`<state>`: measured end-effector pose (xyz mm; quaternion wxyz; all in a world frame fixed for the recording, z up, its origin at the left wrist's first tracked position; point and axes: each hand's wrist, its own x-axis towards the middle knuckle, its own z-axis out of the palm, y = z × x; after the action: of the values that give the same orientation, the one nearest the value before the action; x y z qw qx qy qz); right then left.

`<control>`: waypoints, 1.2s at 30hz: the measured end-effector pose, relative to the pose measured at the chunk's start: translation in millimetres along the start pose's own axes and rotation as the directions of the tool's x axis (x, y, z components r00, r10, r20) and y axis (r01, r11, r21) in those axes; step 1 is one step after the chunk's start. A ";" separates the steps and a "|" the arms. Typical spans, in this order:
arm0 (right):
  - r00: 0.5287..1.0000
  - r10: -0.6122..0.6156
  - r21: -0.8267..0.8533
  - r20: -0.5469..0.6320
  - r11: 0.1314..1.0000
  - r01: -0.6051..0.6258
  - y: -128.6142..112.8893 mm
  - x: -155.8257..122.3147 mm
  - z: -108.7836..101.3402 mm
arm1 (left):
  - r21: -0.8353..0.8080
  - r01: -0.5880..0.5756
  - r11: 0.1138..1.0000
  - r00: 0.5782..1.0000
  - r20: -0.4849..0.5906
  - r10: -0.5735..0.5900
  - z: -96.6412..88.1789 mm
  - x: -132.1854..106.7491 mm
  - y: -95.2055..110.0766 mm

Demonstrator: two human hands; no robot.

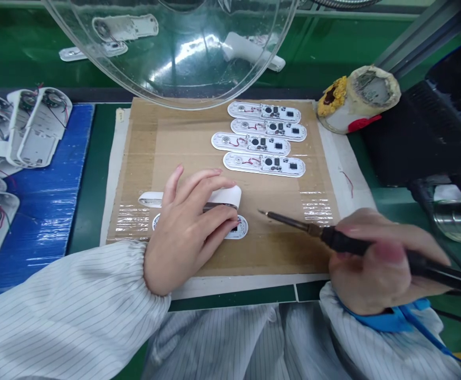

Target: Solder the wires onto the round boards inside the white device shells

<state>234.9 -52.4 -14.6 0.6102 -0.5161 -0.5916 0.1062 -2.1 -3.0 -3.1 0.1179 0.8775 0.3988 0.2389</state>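
Observation:
My left hand (189, 229) lies on a brown cardboard mat (175, 137), its fingers pressed over a white plastic housing (230, 196) and a white circuit board (241, 228) beneath it. My right hand (381, 261) grips a soldering iron (333, 238) like a pen. Its tip (262, 212) points left and hovers just right of the board, apart from it. Several more white boards with red wires (264, 140) lie in a stack-like row farther back on the mat.
A clear plastic dome (175, 58) hangs over the back of the mat. White housings (25, 132) are piled on a blue sheet (52, 195) at the left. A solder-stained sponge holder (357, 100) and black equipment (424, 132) stand at the right.

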 end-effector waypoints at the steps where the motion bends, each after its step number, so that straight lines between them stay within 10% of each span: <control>1: 0.999 -0.020 0.005 -0.041 1.000 0.021 -1.6 0.2 1.0 | -0.001 0.005 1.000 1.000 0.003 -0.005 -1.1 0.3 1.0; 4: 0.985 0.136 -0.013 0.103 0.991 -0.136 -9.2 -1.3 5.3 | -0.044 0.025 0.999 0.999 0.040 -0.023 -9.9 0.4 1.4; 8: 0.832 0.283 0.020 0.478 0.943 -0.332 -14.5 -8.5 15.1 | -0.074 -0.115 0.991 0.987 0.108 0.123 -28.5 -3.1 -9.9; 15: 0.810 0.116 -0.057 0.575 0.993 -0.101 -16.7 -17.3 41.0 | -0.046 -0.512 0.857 0.845 0.151 0.513 -38.2 4.4 -28.1; 36: 0.810 0.132 0.003 0.571 0.987 -0.164 -25.6 -18.4 44.0 | -0.046 -0.149 0.988 0.989 0.013 0.150 -11.0 -17.6 -14.5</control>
<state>180.9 -55.2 -16.7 0.4089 -0.4893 -0.7017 0.3179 -27.1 -6.6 -5.2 0.1227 0.9040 0.3254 0.2488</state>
